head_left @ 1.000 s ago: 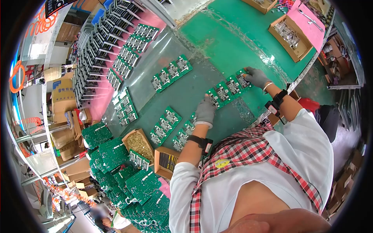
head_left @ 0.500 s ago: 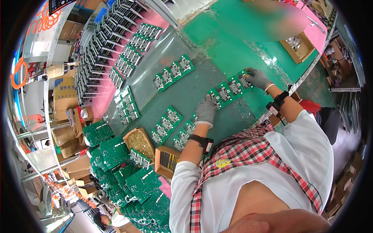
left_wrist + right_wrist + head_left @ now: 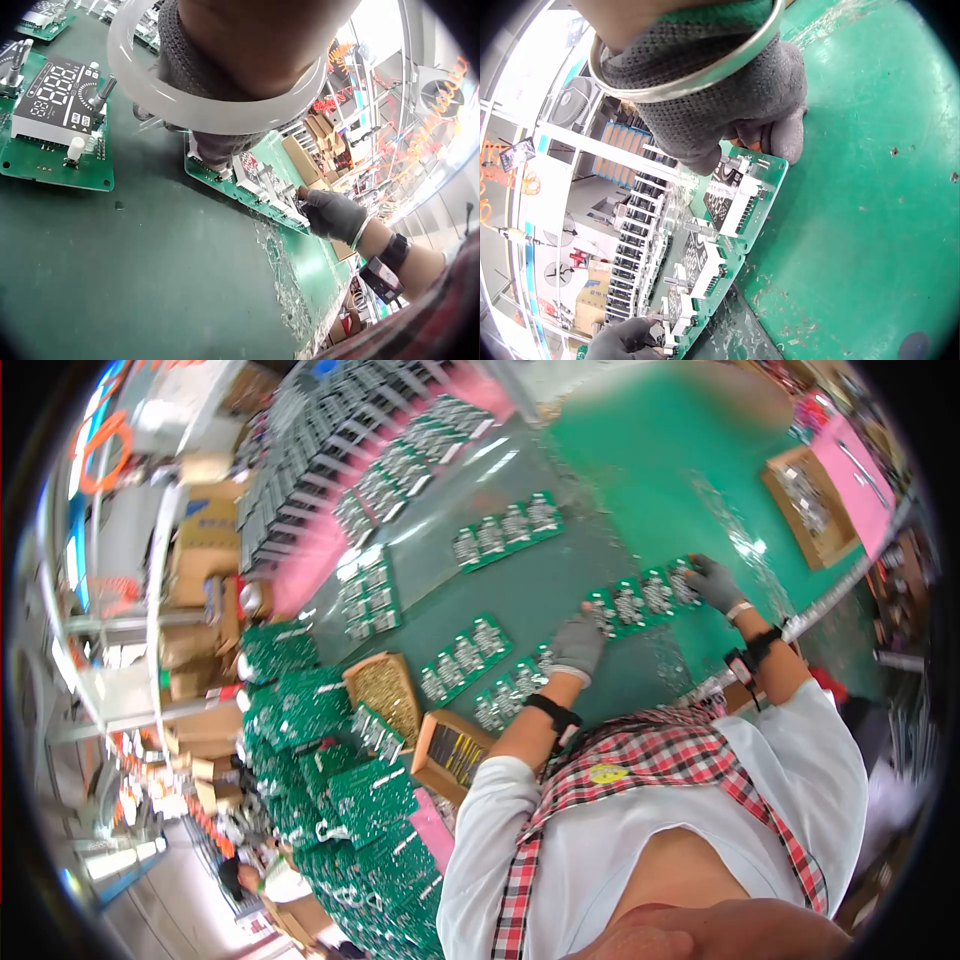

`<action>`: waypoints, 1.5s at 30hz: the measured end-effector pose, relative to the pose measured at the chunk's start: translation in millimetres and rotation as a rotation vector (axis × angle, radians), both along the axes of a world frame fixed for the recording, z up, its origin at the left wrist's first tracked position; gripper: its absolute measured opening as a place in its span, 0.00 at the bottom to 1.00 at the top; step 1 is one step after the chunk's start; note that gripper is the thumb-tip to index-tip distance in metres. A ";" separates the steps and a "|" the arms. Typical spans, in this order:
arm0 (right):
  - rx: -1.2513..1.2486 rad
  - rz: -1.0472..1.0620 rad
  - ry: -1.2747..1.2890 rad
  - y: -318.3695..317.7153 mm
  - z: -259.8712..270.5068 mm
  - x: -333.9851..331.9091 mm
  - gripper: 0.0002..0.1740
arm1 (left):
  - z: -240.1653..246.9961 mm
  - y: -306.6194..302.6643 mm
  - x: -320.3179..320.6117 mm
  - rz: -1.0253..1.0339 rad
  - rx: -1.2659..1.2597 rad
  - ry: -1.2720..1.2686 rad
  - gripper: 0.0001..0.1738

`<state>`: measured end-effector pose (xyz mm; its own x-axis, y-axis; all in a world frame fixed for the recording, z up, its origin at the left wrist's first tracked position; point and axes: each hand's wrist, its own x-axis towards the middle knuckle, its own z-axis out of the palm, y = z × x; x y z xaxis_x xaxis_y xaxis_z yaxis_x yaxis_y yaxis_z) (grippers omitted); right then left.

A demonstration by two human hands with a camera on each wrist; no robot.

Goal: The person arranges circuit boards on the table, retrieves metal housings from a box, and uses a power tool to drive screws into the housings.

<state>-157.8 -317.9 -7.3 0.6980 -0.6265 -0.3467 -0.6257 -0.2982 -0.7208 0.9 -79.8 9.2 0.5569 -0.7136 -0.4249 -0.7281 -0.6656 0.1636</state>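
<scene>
Four-display circuit-board panel [image 3: 643,601] stretches over the green worktop [image 3: 650,485]; whether it touches the surface, I cannot tell. Both forearms [image 3: 522,736] reach forward from the body. The gloved left hand [image 3: 578,645] grips the panel's left end; the gloved right hand [image 3: 715,582] pinches its right end, fingers [image 3: 786,140] narrowed about the corner.

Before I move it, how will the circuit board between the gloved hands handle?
Probably stiff: the circuit board runs straight end to end. Likely fragile: thin shafts stick up from it. Its flat shape makes rolling unlikely.
</scene>
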 end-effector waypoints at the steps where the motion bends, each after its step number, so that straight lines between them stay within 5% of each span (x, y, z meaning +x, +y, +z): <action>1: -0.053 0.014 -0.048 -1.7 -12.4 -0.4 0.29 | -3.7 1.9 -1.0 0.006 -0.060 -0.018 0.38; 7: 0.220 -0.037 -0.272 -23.8 -73.7 -5.4 0.27 | -20.6 2.7 3.9 0.020 -0.196 0.052 0.19; 10: 0.233 -0.033 -0.224 -21.7 -58.3 -1.6 0.25 | -7.3 -2.5 5.9 0.090 -0.128 0.032 0.13; 15: 0.280 -0.022 -0.232 -32.3 -67.6 -1.7 0.24 | -20.2 -17.4 -1.6 0.147 -0.035 -0.049 0.13; 24: 0.412 -0.107 -0.234 -42.6 -79.6 -5.5 0.25 | -18.4 -8.8 12.0 0.402 -0.426 0.324 0.13; 30: 0.540 -0.089 -0.236 -41.1 -68.0 -0.4 0.27 | -29.1 0.2 20.8 0.791 -0.774 0.657 0.07; 33: 0.558 -0.205 -0.289 -54.9 -94.5 -1.1 0.24 | 6.3 1.9 21.9 1.202 -0.852 0.922 0.06; 39: 0.665 -0.158 -0.264 -65.7 -106.8 4.2 0.23 | 2.6 16.3 29.9 1.293 -0.954 0.756 0.08; 42: 0.508 -0.141 -0.238 -46.6 -69.4 2.8 0.14 | -30.8 10.2 41.7 1.368 -0.943 0.753 0.11; 43: 0.394 -0.135 -0.202 -58.9 -90.2 -0.3 0.20 | -34.0 -1.3 41.7 1.373 -0.934 0.763 0.12; 45: 0.439 -0.160 -0.200 -56.3 -74.2 -5.7 0.23 | 28.6 7.4 35.5 1.298 -0.893 0.890 0.12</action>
